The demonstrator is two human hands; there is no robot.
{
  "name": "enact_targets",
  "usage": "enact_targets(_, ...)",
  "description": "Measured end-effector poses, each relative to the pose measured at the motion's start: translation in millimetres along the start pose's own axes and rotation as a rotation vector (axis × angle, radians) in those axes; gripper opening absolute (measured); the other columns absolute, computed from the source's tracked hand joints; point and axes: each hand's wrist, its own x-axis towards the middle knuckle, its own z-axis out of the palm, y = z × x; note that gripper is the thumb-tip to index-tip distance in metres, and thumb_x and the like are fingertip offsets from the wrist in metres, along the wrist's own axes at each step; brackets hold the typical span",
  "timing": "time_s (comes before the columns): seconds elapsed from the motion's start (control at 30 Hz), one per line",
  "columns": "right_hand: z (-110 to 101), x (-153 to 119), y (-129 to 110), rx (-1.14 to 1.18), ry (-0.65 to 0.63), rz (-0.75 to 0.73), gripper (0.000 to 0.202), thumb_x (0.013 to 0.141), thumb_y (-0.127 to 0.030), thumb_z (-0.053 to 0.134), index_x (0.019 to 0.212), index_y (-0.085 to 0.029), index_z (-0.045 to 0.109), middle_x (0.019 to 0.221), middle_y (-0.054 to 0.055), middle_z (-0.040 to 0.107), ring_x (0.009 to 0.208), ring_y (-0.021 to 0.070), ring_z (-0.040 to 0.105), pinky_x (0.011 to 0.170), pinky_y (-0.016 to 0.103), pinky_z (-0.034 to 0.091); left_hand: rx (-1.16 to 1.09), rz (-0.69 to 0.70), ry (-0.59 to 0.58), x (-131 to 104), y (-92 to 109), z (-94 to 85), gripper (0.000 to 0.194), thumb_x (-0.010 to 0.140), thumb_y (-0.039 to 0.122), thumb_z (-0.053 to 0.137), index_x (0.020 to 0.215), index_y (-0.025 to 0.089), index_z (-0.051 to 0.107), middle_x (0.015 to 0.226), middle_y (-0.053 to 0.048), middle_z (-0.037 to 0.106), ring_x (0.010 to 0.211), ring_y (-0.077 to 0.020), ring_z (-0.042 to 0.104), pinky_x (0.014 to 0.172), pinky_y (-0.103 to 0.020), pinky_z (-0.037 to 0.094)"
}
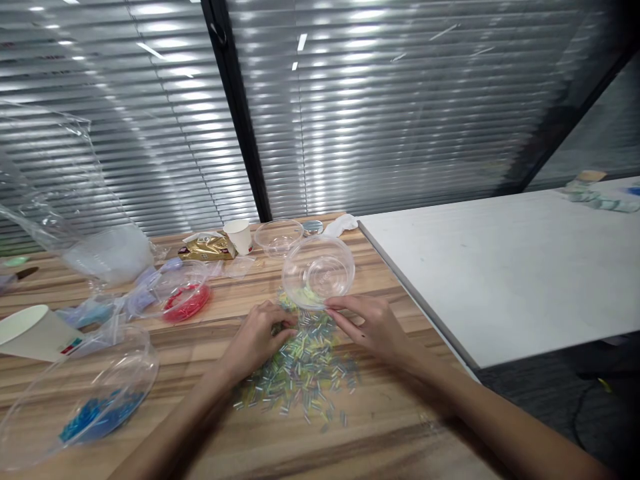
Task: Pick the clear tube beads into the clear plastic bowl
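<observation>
A loose pile of small tube-shaped pieces [305,367], yellow, green and bluish, lies on the wooden table [225,440]. Over its left upper part is my left hand [263,333], fingers curled together; whatever they pinch is too small to make out. My right hand [370,323] pinches the near rim of a clear round bowl [327,267] between thumb and fingers. The bowl stands tilted behind the pile, with some yellow-green pieces at its lower side.
At the left are a clear bowl with blue pieces [100,413], a clear bowl with red pieces [187,300] and a paper cup [37,333]. Behind stand another cup [239,237], a gold packet [207,247] and a clear bowl [279,238]. A white table [500,280] adjoins at right.
</observation>
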Motion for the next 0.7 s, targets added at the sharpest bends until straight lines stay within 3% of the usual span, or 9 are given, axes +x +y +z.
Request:
enact_targets(0.3, 0.7, -0.9, 1.6, 0.012, -0.007, 0.025, 0.016, 0.087, -0.019, 0.052, 0.093, -0.016, 0.066, 0.083, 0.005, 0.071, 0.067, 0.015, 0.068, 0.06, 0.023, 0.052, -0.053, -0.048, -0.022, 1.1, 0.3, -1.0, 0.007, 0.074, 0.015, 0.062, 0.076, 0.019, 0.067, 0.078, -0.004, 0.068, 0.079, -0.0197, 0.059, 0.074, -0.03, 0.042)
enact_targets(0.47, 0.1, -0.4, 1.9, -0.004, -0.019, 0.034, 0.017, 0.088, -0.021, 0.051, 0.094, -0.017, 0.067, 0.083, 0.003, 0.072, 0.066, 0.014, 0.067, 0.06, 0.023, 0.051, -0.088, -0.059, -0.001, 2.7, 1.5, -1.8, 0.009, 0.078, 0.021, 0.059, 0.075, 0.019, 0.067, 0.078, -0.004, 0.068, 0.078, -0.0198, 0.059, 0.073, -0.03, 0.043)
enact_targets(0.6, 0.8, -0.8, 4.1, -0.029, -0.007, 0.029, 0.016, 0.087, -0.02, 0.053, 0.094, -0.016, 0.067, 0.081, 0.004, 0.072, 0.065, 0.0146, 0.067, 0.058, 0.023, 0.051, -0.242, -0.157, 0.015, 4.9, 1.7, -4.6, 0.016, 0.079, 0.03, 0.056, 0.076, 0.018, 0.066, 0.077, -0.004, 0.068, 0.075, -0.0187, 0.059, 0.07, -0.029, 0.044)
enact_targets(0.7, 2.2, -1.6, 6.1, -0.039, 0.022, 0.034, 0.017, 0.087, -0.02, 0.052, 0.094, -0.017, 0.066, 0.083, 0.005, 0.072, 0.067, 0.0152, 0.068, 0.061, 0.024, 0.053, -0.479, -0.278, 0.031, 5.5, 1.3, -8.3, 0.026, 0.077, 0.041, 0.059, 0.076, 0.016, 0.064, 0.075, -0.003, 0.065, 0.072, -0.0169, 0.058, 0.067, -0.027, 0.044)
